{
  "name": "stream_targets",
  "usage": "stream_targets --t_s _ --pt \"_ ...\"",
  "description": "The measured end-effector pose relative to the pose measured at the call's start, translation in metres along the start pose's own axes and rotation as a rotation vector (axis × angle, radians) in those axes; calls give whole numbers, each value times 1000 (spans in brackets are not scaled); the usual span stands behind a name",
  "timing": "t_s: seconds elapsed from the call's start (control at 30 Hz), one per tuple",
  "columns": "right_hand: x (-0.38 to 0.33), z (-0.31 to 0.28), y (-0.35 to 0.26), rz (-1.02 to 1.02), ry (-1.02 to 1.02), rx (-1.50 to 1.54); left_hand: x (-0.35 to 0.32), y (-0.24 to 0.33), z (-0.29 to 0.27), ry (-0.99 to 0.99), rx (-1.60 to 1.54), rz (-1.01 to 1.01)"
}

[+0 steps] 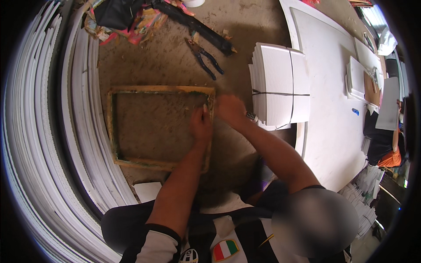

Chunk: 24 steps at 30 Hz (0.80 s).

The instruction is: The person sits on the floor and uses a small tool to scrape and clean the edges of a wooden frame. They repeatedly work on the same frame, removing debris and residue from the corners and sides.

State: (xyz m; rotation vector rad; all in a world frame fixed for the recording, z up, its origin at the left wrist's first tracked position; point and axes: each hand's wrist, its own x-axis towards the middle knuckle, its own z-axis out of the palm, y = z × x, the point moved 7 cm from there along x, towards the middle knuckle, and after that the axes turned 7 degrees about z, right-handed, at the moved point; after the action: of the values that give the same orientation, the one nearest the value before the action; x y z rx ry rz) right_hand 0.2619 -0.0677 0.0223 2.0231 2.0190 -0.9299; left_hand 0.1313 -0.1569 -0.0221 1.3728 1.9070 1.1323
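A worn rectangular wooden frame (151,89), yellowish brown with dark stains, is in front of me over the brown floor. My left hand (201,125) is closed around its right side bar, thumb toward the upper right corner. Just outside that corner is my right hand (231,108), closed like a fist and smeared by motion. A short dark-and-white patterned piece (251,116) shows beside the heel of that hand, perhaps a handle; the rest of it is hidden. Beyond the frame, pliers (205,59) with dark handles lie spread on the floor.
Tall stacks of white sheets (44,131) line the left. A strapped bundle of white boards (280,85) stands at right, before a large white panel (329,79) with a small blue item (355,111). A dark bar (193,26) and coloured scraps lie far off. Another person (386,140) is far right.
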Motion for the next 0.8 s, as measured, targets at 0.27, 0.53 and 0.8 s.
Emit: stream_targets --t_s 0.27,0.53,0.8 --pt "1 26 23 -181 252 187 1 4 -4 -43 20 -14" --pt "-1 11 8 -107 29 -62 2 4 -6 -55 41 -18" --pt "14 21 26 -80 6 281 0 2 -1 -6 21 -19"
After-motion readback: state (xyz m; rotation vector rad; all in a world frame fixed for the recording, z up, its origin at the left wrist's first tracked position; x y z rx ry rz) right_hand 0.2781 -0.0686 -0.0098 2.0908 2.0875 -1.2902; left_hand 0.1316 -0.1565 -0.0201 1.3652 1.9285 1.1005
